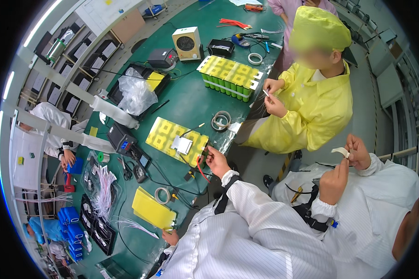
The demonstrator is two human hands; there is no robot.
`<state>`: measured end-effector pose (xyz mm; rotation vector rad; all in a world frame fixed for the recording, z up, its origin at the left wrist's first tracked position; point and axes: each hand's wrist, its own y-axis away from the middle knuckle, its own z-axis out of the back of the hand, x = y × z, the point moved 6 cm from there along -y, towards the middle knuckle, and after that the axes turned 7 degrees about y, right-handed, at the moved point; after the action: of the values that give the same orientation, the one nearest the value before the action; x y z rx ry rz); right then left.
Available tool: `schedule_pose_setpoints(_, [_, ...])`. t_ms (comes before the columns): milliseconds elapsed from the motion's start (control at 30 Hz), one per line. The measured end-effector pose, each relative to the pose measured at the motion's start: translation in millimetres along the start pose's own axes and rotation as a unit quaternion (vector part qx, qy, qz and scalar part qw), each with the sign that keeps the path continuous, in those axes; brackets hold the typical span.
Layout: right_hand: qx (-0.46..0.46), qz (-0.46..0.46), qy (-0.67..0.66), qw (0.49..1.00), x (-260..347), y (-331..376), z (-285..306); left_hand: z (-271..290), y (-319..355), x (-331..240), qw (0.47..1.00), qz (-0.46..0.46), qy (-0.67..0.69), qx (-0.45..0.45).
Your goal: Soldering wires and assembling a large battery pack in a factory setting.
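My right hand (217,162) reaches over the green table. Its bent fingers close on the near right corner of a battery pack (160,135) with a yellow patterned top. A white rectangular board (182,145) lies on that pack, and a red wire (203,171) hangs by my fingers. Lower down, my left hand (171,237) is at the near corner of a plain yellow-topped slab (152,207), its fingers pinched at the edge and partly hidden. A tape roll (162,195) sits against this slab.
A taller green-celled battery pack (230,78), a fan box (187,43) and tape rolls (221,120) stand farther back. White wires (104,190) and a soldering station (121,138) lie left. Co-workers in yellow (312,102) and white (358,195) handle small pieces at right.
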<state>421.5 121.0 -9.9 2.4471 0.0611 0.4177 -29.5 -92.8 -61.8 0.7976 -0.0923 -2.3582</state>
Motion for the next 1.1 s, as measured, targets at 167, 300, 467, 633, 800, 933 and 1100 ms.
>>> schedule_pose_setpoints(167, [-0.001, -0.004, -0.006, 1.000, -1.1, -3.8, -1.8, -3.6, 2.7, 7.7, 1.000, -0.003, 0.017, -0.002])
schedule_pose_setpoints(300, [-0.001, -0.001, -0.011, 1.000, 0.7, -3.9, -0.1, -6.2, 9.2, 3.0, 1.000, 0.005, 0.005, 0.000])
schedule_pose_setpoints(467, [0.000, -0.004, -0.003, 1.000, 2.0, -7.0, 1.7, -5.9, 12.7, -5.6, 1.000, -0.016, 0.008, 0.008])
schedule_pose_setpoints(633, [0.000, -0.002, -0.001, 1.000, -0.9, -5.8, 1.7, -5.5, 14.3, -5.8, 1.000, -0.012, 0.008, 0.014])
schedule_pose_setpoints(800, [-0.002, -0.003, -0.006, 1.000, 0.6, -6.9, 2.0, -8.1, 10.5, 1.7, 0.999, -0.030, 0.000, 0.030])
schedule_pose_setpoints(933, [-0.003, 0.000, -0.005, 1.000, 4.0, -5.6, 3.3, -10.9, 10.9, -1.2, 0.999, -0.039, 0.011, 0.027])
schedule_pose_setpoints(1100, [0.005, -0.001, 0.016, 1.000, 3.2, -8.1, 2.4, -8.7, 15.2, 0.1, 1.000, -0.014, -0.006, 0.011])
